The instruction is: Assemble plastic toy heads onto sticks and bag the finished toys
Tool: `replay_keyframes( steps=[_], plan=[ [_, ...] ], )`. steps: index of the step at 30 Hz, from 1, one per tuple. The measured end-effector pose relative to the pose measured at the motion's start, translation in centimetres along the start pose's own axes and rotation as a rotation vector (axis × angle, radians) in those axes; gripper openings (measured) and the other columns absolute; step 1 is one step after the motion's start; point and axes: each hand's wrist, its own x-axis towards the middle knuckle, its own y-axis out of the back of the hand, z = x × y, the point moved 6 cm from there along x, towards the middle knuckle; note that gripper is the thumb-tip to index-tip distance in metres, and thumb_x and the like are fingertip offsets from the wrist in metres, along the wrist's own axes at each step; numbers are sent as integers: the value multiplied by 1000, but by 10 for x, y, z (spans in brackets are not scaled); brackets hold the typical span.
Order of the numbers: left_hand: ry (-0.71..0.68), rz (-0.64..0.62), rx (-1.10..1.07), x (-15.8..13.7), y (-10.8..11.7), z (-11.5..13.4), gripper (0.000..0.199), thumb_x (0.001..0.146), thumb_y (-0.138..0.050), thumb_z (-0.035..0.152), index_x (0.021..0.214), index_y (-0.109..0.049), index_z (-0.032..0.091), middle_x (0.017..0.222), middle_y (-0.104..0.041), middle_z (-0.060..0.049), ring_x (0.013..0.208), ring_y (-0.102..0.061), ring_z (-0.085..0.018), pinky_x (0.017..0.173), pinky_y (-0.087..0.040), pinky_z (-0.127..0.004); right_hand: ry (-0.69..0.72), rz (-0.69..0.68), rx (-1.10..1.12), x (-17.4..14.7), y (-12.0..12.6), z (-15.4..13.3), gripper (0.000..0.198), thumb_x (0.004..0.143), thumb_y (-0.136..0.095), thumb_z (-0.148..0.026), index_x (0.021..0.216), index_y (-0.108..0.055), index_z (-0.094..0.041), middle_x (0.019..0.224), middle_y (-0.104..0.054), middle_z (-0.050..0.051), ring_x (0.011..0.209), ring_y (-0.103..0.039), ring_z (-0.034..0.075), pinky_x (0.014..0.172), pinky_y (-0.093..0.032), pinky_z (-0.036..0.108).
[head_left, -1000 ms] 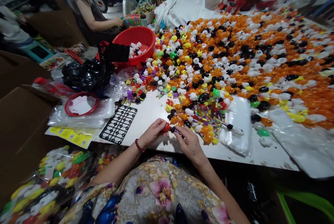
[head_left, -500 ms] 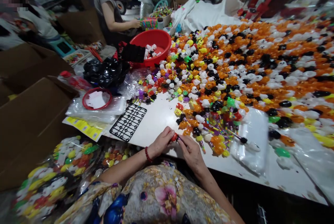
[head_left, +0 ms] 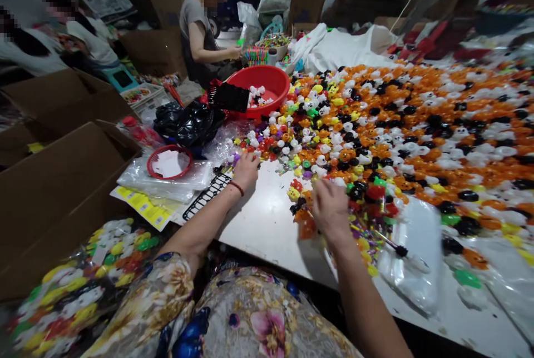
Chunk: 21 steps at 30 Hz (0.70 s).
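Note:
At the near left edge of the pile, my left hand [head_left: 246,171], with a dark red bead bracelet [head_left: 236,187], reaches over small coloured pieces. Its fingers are bent down and closed, and whatever lies under them is hidden. Over the pile's front edge is my right hand [head_left: 331,210], blurred, its fingers curled and partly smeared by motion. An orange figure [head_left: 307,228] lies just below it, and black and yellow figures [head_left: 294,194] lie to its left. Several figures there sit on thin patterned sticks. A black grid frame [head_left: 207,197] lies partly behind my left forearm.
A large pile of orange, white and black plastic figures [head_left: 417,124] covers the table's right. Clear plastic bags [head_left: 413,252] lie in front. A red tub [head_left: 275,83], a red basket with white paper [head_left: 189,166] and cardboard boxes [head_left: 62,180] stand left. A co-worker [head_left: 200,30] sits beyond.
My hands were together at the table edge around a small red piece. They have moved apart, the left forward and left, the right forward and right. The view has shifted too.

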Motion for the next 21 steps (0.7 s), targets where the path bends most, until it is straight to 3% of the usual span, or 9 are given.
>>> replay_keyframes(
  steps=[3, 6, 10, 14, 18, 21],
  plan=[
    [4, -28, 64, 10, -15, 2, 39, 82, -61, 17, 122, -61, 16, 122, -54, -18, 124, -39, -37, 101, -34, -45, 60, -301, 0, 15, -55, -37, 31, 91, -44, -14, 111, -67, -16, 117, -62, 16, 103, -54, 27, 90, -44, 37],
    [37, -51, 69, 15, -25, 3, 38, 84, -62, 22, 122, -60, 16, 120, -55, -19, 122, -41, -38, 102, -32, -48, -32, -488, -47, 38, -94, -47, 33, 90, -42, -8, 111, -67, -14, 110, -64, 17, 101, -55, 26, 89, -42, 33],
    [-7, -116, 42, 10, -31, 11, 27, 85, -63, 23, 112, -64, 20, 125, -55, -18, 118, -48, -37, 102, -32, -51, -146, -488, -90, 71, -115, -41, 30, 89, -43, -4, 108, -66, -7, 106, -64, 21, 100, -57, 28, 90, -41, 35],
    [-141, -143, -104, -1, -34, 24, 20, 81, -61, 12, 99, -65, 20, 142, -46, -15, 115, -53, -32, 103, -35, -48, -146, -449, -87, 80, -122, -40, 28, 87, -44, -2, 104, -66, -4, 103, -64, 20, 97, -57, 27, 88, -41, 34],
    [-169, -141, -222, -9, -32, 28, 14, 79, -62, 13, 92, -62, 20, 125, -58, -14, 106, -58, -28, 99, -41, -42, -96, -454, -64, 72, -125, -43, 33, 87, -41, 0, 109, -64, -6, 104, -65, 17, 93, -59, 24, 84, -42, 30],
    [-83, -54, -307, -13, -23, 27, 10, 81, -64, 22, 89, -59, 21, 104, -63, -11, 98, -59, -26, 92, -44, -38, -79, -468, -70, 67, -125, -45, 34, 90, -44, -7, 120, -61, -10, 103, -65, 17, 90, -61, 25, 82, -43, 33]
  ],
)
